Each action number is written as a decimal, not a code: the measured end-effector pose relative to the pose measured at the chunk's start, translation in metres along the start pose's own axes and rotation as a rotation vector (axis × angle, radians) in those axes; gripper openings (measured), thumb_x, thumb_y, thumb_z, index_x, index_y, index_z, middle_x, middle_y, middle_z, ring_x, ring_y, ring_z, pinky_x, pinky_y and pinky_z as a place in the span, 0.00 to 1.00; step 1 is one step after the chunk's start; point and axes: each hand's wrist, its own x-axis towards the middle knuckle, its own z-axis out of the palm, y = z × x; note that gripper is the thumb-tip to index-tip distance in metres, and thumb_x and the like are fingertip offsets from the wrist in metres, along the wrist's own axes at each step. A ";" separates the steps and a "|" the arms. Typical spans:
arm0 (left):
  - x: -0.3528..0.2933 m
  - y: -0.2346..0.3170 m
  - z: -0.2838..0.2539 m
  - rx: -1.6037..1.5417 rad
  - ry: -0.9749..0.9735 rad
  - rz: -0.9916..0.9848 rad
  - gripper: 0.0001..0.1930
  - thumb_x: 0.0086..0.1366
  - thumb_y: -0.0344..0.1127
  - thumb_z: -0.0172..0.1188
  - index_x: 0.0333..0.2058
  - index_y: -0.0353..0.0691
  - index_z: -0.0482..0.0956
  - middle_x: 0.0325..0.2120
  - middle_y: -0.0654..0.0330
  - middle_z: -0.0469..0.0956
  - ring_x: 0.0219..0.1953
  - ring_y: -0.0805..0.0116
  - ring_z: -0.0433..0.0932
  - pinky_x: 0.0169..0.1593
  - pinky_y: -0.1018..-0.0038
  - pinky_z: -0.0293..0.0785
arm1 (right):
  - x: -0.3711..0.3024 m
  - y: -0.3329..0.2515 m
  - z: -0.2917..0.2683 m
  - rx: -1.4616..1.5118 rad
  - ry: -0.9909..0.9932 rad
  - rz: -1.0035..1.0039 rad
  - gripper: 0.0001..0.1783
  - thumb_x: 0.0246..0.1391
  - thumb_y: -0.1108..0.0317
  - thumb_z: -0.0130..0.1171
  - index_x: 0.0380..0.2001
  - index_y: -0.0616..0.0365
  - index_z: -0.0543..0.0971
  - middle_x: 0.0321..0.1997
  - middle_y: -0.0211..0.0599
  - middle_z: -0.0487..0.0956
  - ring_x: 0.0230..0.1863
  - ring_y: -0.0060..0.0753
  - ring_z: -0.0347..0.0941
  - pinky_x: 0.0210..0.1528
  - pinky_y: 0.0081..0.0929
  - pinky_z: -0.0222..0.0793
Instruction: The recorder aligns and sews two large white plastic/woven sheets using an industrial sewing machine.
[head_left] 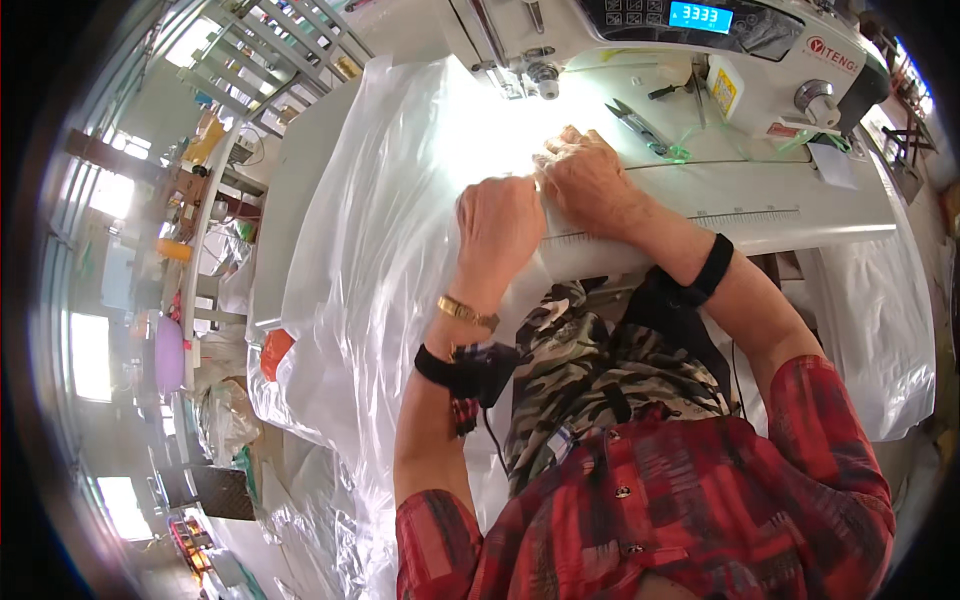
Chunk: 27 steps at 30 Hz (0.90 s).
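A large sheet of clear plastic (pixel 345 215) covers the left of the sewing table and hangs over its front edge in folds. My left hand (pixel 500 228) is closed on the plastic near the table's front, knuckles up. Just right of it and slightly farther in, my right hand (pixel 583 178) has its fingers curled down on the sheet's edge; the fingertips are hidden. Both hands nearly touch. Beyond them stands the sewing machine's needle and presser foot area (pixel 535 80), brightly lit, with the plastic running up toward it.
The sewing machine head (pixel 720 45) with a lit display spans the far side. Thread snips (pixel 640 128) lie right of my hands, near green thread (pixel 680 153). A ruler scale (pixel 745 215) runs along the table's front edge. More plastic (pixel 865 330) hangs at the right.
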 end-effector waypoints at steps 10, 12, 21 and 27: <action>-0.045 0.010 -0.026 -0.456 0.127 -0.020 0.25 0.66 0.36 0.54 0.60 0.36 0.64 0.50 0.44 0.73 0.49 0.52 0.76 0.49 0.63 0.73 | 0.000 -0.002 0.003 0.034 0.183 -0.056 0.09 0.47 0.68 0.53 0.32 0.60 0.76 0.27 0.43 0.77 0.33 0.44 0.74 0.42 0.41 0.63; -0.089 0.025 -0.041 -0.400 0.169 0.069 0.28 0.68 0.37 0.54 0.63 0.36 0.58 0.57 0.45 0.68 0.54 0.51 0.73 0.52 0.62 0.72 | 0.000 0.001 -0.005 0.095 0.076 0.025 0.12 0.47 0.68 0.53 0.36 0.62 0.74 0.30 0.43 0.78 0.37 0.44 0.74 0.44 0.41 0.64; -0.306 -0.004 -0.001 -0.160 0.313 -0.466 0.28 0.63 0.31 0.60 0.60 0.33 0.63 0.59 0.45 0.63 0.58 0.49 0.67 0.55 0.61 0.69 | -0.049 -0.039 -0.032 0.699 0.159 0.196 0.23 0.59 0.71 0.55 0.55 0.66 0.65 0.51 0.49 0.73 0.54 0.40 0.71 0.56 0.34 0.67; -0.375 -0.011 0.054 -0.120 0.305 -0.859 0.26 0.61 0.39 0.63 0.53 0.30 0.69 0.51 0.45 0.70 0.52 0.53 0.71 0.51 0.61 0.70 | -0.155 -0.102 0.016 1.481 0.168 0.580 0.12 0.60 0.74 0.54 0.46 0.64 0.72 0.36 0.32 0.76 0.39 0.19 0.70 0.43 0.19 0.67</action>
